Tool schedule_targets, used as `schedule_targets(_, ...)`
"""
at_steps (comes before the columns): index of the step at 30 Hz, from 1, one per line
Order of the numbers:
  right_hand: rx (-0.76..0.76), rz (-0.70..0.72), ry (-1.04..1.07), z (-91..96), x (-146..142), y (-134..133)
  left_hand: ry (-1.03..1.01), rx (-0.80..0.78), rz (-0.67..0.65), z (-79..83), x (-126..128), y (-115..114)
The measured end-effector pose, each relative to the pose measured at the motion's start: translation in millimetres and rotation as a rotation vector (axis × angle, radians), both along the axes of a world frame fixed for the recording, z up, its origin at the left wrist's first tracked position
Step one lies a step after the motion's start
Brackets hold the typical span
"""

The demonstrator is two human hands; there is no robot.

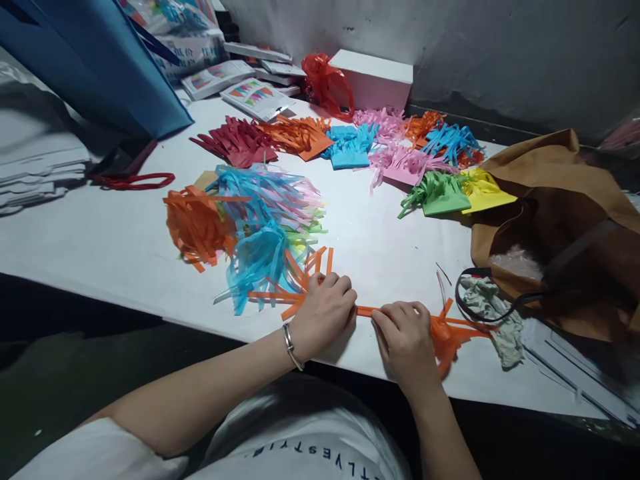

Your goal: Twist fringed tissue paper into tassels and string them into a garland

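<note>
An orange tissue-paper tassel (pixel 367 311) lies across the front of the white table, its middle rolled into a narrow band. Both hands grip this band, with a short stretch showing between them. My left hand (pixel 325 310) is closed on its left part, and orange strips fan out beyond the fingers. My right hand (pixel 406 333) pinches the band farther right, thumb toward the middle. A crumpled orange fringe (pixel 445 343) spreads out past that hand. Left of my hands sits a pile of blue tassels (pixel 260 250) beside a bunched orange tassel (pixel 197 223).
Fringed paper bundles in red (pixel 240 141), orange, blue, pink, green (pixel 443 193) and yellow (pixel 483 190) line the back. A brown bag (pixel 555 173) lies at right, near a crumpled pale cloth (pixel 493 313). Flat packages (pixel 257 98), a white box (pixel 375 77) and a blue bag (pixel 100 60) stand behind.
</note>
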State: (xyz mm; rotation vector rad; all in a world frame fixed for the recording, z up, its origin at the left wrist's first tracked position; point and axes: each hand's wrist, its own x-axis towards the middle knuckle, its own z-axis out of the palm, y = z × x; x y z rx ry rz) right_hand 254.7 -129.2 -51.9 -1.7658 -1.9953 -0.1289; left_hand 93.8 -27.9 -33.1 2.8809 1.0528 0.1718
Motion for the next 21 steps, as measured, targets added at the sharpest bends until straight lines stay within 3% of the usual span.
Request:
schedule_targets(5, 0.001, -0.029, 0.0, -4.2, -6, 4, -0.185, 0.008, -0.196, -4.0, -6, 1)
schedule_targets(8, -0.028, -0.025, -0.007, -4.7, -9, 6, -0.197, 0.001, -0.258, -9.7, -6, 3)
schedule_targets(14, -0.087, -0.081, -0.011, -2.4, 0, -1, -0.105, 0.008, -0.162, -12.1, 0, 1)
schedule_targets(21, -0.146, -0.31, 0.076, -0.5, 3, 2, 0.042, -0.021, -0.084, 6.8, 16, 2)
